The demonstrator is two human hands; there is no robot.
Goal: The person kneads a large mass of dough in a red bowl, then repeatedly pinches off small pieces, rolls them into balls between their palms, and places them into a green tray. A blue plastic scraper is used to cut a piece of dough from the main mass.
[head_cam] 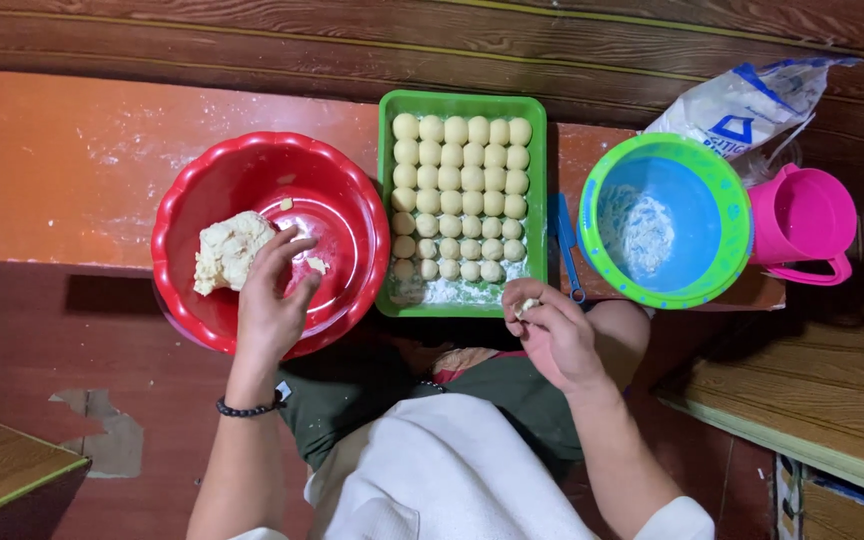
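Observation:
My left hand (270, 300) reaches into a red bowl (342, 190), its fingertips on a pale lump of dough (227, 250); small dough scraps lie beside it. My right hand (550, 330) hovers over my lap just below a green tray (462, 103) and pinches a small piece of dough (526, 306). The tray holds several rows of small dough balls (462, 180) on a dusting of flour, with bare floured space at its near edge.
A blue bowl with a green rim (722, 190) holding flour stands right of the tray, a blue tool (567, 240) between them. A pink jug (802, 225) and a white-and-blue bag (742, 100) sit at the far right. Wooden boards surround the orange surface.

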